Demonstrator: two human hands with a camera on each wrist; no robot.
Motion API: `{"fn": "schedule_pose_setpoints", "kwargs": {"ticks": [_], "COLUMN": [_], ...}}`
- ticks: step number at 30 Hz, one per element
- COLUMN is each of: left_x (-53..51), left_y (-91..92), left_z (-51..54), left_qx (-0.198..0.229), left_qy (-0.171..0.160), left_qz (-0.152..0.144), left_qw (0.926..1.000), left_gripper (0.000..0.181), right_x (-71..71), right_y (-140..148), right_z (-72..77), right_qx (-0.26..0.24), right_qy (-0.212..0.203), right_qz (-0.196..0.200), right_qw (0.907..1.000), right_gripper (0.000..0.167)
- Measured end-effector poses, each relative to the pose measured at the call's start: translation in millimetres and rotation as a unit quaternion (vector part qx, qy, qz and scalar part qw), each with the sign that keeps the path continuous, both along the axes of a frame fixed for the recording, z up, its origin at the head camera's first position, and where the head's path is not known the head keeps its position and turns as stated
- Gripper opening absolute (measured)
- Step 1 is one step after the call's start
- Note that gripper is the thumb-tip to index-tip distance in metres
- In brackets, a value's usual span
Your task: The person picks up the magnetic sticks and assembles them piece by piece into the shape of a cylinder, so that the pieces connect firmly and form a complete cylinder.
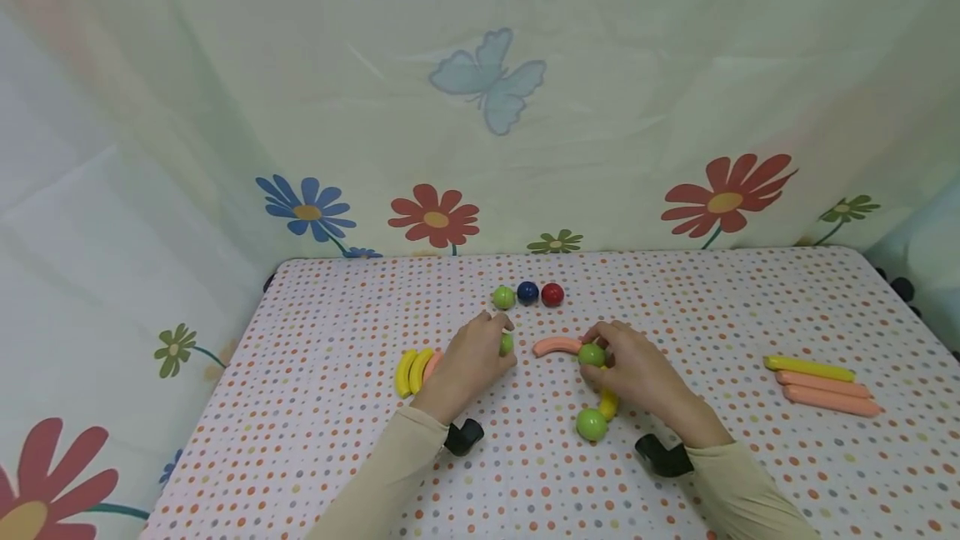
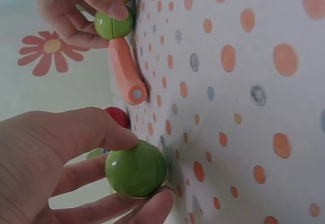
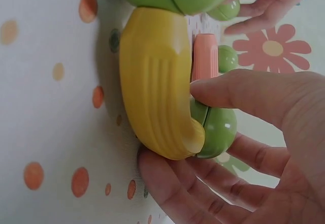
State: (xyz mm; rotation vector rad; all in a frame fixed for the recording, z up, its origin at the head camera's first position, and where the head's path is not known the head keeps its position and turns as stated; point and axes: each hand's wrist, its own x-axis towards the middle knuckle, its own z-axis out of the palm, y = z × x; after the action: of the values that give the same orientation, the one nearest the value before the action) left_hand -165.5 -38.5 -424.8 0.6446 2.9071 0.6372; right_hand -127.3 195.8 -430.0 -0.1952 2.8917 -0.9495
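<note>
My left hand (image 1: pixel 474 357) holds a loose green ball (image 2: pixel 136 169) between thumb and fingers, just above or on the dotted tabletop. To its right, my right hand (image 1: pixel 637 369) pinches another green ball (image 1: pixel 591 355). A curved pink piece (image 1: pixel 557 346) meets that ball on its left side, and a curved yellow piece (image 3: pixel 155 82) meets it on the near side. The far end of the pink piece, facing my left hand, has nothing on it. A further green ball (image 1: pixel 592 424) sits at the yellow piece's near end.
Behind the hands, a green ball (image 1: pixel 503 297), a dark blue ball (image 1: pixel 528 292) and a red ball (image 1: pixel 552 294) stand in a row. Curved yellow pieces (image 1: pixel 405 373) and a curved pink piece (image 1: pixel 432 365) lie beside my left hand. Straight yellow (image 1: pixel 810 368) and pink sticks (image 1: pixel 831 401) lie at right.
</note>
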Motion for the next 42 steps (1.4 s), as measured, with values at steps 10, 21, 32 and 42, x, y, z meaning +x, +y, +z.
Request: {"fn": "schedule_pose_setpoints", "kwargs": {"ticks": [10,21,32,42], "left_x": [4.5,12.3,16.8,15.3], "left_y": [-4.1,-0.1,17.1,22.0], "left_z": [-6.0,-1.1,-3.3,-1.1], "left_qx": [0.003,0.021,0.011,0.019], "left_qy": [0.02,-0.008,0.006,-0.005], "left_qz": [0.001,-0.011,-0.026,-0.025], "left_qw": [0.9998,0.9997,0.9996,0.9995], "left_gripper": [0.028,0.028,0.027,0.028], "right_x": [0.9,1.7,4.3,3.9], "right_y": [2.1,1.5,0.0,-0.5], "right_z": [-1.3,-1.4,-1.5,-2.4], "right_qx": [-0.005,-0.001,-0.014,-0.02], "right_qy": [-0.003,0.016,0.016,0.013], "right_qz": [-0.003,-0.005,-0.01,-0.01], "right_qw": [1.0,0.9999,0.9997,0.9997], "right_gripper": [0.034,0.032,0.032,0.031]}}
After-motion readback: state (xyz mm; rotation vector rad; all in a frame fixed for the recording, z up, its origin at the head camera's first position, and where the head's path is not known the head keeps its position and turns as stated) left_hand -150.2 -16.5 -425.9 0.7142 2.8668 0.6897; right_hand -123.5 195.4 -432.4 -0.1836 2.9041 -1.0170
